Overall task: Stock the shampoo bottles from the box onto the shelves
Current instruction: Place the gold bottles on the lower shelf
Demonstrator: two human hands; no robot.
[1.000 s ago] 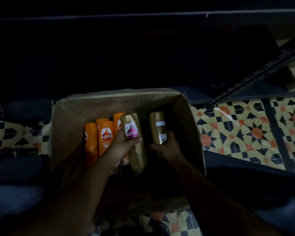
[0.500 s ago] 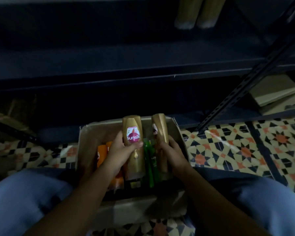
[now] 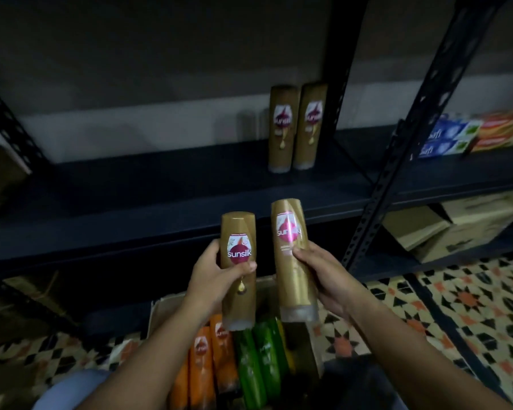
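Both gold bottles are now rising clear of the box [image 3: 311, 344], left hand [image 3: 212, 279] and right hand [image 3: 323, 275] each gripping one, heading toward the shelf [image 3: 160, 208] (two more standing at 12 o'clock).

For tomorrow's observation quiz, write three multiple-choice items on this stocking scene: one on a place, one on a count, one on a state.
1. Where do the two gold bottles already stocked stand?
A. on the floor
B. on the shelf
C. in the box

2. How many gold bottles are in view?
A. two
B. three
C. four

3. What is the left hand doing?
A. gripping a gold bottle
B. resting open
C. pushing the box

Key: 1 B, they stand upright on the board. 2 C, two shelved, two held. 3 A, fingers wrap it; the right hand grips the other bottle.
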